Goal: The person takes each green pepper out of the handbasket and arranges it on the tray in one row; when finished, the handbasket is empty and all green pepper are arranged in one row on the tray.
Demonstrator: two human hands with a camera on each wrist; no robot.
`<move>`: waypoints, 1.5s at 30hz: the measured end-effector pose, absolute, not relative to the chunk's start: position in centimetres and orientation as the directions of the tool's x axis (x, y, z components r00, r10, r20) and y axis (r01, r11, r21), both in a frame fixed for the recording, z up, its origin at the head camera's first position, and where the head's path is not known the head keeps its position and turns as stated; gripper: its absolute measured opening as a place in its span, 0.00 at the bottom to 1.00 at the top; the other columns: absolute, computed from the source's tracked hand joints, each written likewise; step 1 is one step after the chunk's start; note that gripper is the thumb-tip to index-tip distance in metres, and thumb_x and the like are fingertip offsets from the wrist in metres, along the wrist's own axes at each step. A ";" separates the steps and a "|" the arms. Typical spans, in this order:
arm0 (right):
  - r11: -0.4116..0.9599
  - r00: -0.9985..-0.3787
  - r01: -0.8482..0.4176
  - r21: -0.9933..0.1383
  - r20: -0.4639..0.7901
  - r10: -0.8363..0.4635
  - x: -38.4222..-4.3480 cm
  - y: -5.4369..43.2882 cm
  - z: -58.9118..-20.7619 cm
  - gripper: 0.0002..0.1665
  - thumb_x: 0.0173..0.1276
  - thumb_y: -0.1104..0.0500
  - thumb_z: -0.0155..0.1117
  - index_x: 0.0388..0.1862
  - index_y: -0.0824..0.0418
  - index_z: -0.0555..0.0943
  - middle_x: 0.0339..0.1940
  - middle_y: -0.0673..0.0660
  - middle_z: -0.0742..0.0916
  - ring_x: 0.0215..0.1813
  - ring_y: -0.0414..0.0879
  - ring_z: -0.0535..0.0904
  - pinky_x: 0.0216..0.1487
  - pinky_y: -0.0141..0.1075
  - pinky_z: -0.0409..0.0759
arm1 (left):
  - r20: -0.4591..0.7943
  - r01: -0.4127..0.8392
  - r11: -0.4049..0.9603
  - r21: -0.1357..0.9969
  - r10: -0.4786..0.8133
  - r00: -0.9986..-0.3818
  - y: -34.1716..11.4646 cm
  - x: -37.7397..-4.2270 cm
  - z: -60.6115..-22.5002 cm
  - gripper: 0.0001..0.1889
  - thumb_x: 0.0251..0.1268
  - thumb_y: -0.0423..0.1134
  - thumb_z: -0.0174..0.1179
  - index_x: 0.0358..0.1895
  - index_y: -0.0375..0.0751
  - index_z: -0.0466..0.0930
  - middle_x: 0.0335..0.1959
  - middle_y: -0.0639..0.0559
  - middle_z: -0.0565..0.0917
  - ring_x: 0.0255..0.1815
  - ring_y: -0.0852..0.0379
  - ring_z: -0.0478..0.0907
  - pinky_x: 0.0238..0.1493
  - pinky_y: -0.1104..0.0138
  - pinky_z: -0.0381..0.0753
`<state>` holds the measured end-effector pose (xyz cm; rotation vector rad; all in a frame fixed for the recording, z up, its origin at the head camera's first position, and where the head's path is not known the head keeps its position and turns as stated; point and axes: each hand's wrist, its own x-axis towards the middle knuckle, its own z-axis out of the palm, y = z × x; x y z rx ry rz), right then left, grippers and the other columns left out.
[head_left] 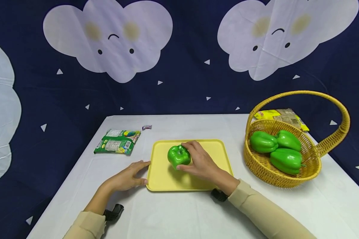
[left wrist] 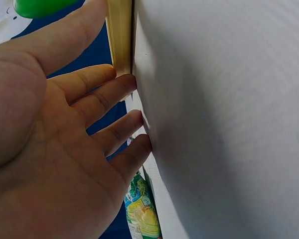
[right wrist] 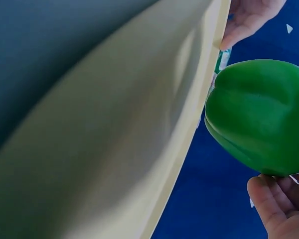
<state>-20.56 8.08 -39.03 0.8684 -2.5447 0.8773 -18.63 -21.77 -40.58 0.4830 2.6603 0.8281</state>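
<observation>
My right hand (head_left: pixel 201 161) grips a glossy green bell pepper (head_left: pixel 178 156) between thumb and fingers, over the yellow tray (head_left: pixel 164 182). In the right wrist view the pepper (right wrist: pixel 259 117) hangs just above the tray's surface, fingertips at its end. My left hand (head_left: pixel 127 177) rests at the tray's left edge, thumb and fingers spread and touching the rim. The left wrist view shows that hand's palm (left wrist: pixel 55 164) with loosely extended fingers, their tips at the tablecloth and tray edge.
At the right stands a yellow wicker basket (head_left: pixel 257 172) with a tall handle, holding several green bell peppers (head_left: pixel 287 161). Behind it lies a yellow and brown packet (head_left: pixel 282 116). A green snack packet (head_left: pixel 117 142) and a small wrapped candy (head_left: pixel 147 127) lie at the back left.
</observation>
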 end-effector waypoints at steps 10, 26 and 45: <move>0.634 -0.792 -0.608 -0.479 0.420 -0.442 -20.8 6.5 -39.5 0.44 0.49 0.44 0.75 0.62 0.61 0.71 0.55 0.55 0.75 0.53 0.47 0.75 0.54 0.40 0.79 | -0.193 0.217 0.774 0.595 0.400 -0.896 -21.7 -18.6 -40.7 0.39 0.58 0.51 0.64 0.72 0.47 0.59 0.73 0.34 0.57 0.75 0.34 0.48 0.71 0.37 0.49; 0.644 -0.807 -0.590 -0.487 0.389 -0.444 -20.8 4.4 -39.9 0.47 0.51 0.41 0.73 0.64 0.63 0.69 0.54 0.56 0.74 0.50 0.46 0.74 0.53 0.39 0.78 | -0.192 0.224 0.772 0.595 0.407 -0.893 -21.8 -18.6 -40.7 0.39 0.58 0.52 0.63 0.72 0.47 0.59 0.73 0.33 0.56 0.75 0.33 0.47 0.71 0.36 0.49; 0.676 -0.824 -0.565 -0.473 0.363 -0.435 -20.8 1.9 -39.9 0.50 0.49 0.37 0.72 0.64 0.64 0.68 0.50 0.57 0.72 0.49 0.45 0.70 0.51 0.37 0.77 | -0.175 0.251 0.760 0.600 0.430 -0.885 -22.0 -18.6 -40.7 0.39 0.60 0.51 0.62 0.72 0.43 0.58 0.73 0.33 0.57 0.75 0.34 0.47 0.71 0.37 0.50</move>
